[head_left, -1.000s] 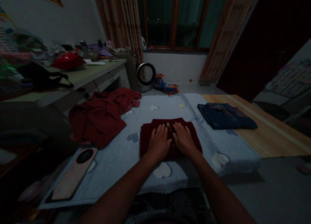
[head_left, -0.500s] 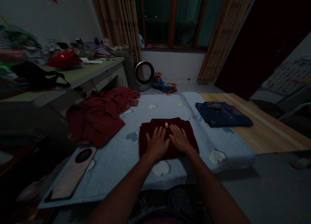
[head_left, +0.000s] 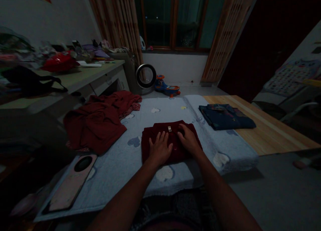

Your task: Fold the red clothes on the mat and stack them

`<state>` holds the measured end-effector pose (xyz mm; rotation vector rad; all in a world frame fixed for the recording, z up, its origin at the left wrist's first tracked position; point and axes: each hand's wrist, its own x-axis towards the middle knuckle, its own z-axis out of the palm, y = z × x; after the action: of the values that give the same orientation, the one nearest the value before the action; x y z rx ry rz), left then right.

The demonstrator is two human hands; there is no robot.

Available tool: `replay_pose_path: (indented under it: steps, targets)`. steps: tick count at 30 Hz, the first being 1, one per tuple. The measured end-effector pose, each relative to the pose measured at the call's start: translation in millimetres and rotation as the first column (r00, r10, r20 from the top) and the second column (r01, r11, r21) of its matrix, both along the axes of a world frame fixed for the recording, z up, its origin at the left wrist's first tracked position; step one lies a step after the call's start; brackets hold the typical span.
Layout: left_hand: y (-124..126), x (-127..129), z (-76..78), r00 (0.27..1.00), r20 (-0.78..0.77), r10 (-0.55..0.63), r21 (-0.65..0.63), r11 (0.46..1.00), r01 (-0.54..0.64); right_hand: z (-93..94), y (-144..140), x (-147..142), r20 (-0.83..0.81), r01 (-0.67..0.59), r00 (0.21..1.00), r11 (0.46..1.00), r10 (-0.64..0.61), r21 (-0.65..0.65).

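Note:
A folded dark red shirt (head_left: pixel 175 149) lies flat in front of me, its collar edge and a small pale label (head_left: pixel 170 128) at the far side. My left hand (head_left: pixel 160 148) rests on its left half with the fingers spread. On the right half is my right hand (head_left: pixel 188 139), fingers bent a little and apart, touching the cloth near the collar. Neither hand grips anything. Beneath the shirt is a light blue blanket (head_left: pixel 145 181) with heart patterns, spread over the table.
To the left lies a rumpled red garment (head_left: pixel 97 120), with a phone (head_left: pixel 71 187) nearer me. A folded dark blue garment (head_left: pixel 227 117) sits at the right, partly over the bare wooden tabletop (head_left: pixel 273 130). A cluttered desk (head_left: pixel 100 79) stands at the far left.
My right hand has shifted slightly right, away from the left hand, and its fingers have bent. The left hand stays spread on the shirt. The view has turned a little to the right.

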<state>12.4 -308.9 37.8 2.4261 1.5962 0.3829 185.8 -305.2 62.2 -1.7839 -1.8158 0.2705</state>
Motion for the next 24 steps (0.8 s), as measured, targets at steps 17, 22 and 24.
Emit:
replay_pose_path:
  steps: [17,22,24]
  targets:
    - [1,-1,-4.1,1.0,-0.003,-0.001,0.023,1.0,0.001,22.3,62,67,0.108,0.134,0.989,0.938,-0.105,-0.319]
    - [-1,-1,-2.8,1.0,-0.004,0.009,0.027,1.0,-0.009,3.9,64,64,0.031,0.169,0.985,0.936,-0.167,-0.308]
    - [-1,-1,-2.3,1.0,0.0,0.006,0.021,1.0,-0.006,-5.0,63,60,0.041,0.232,0.972,0.93,-0.23,-0.286]
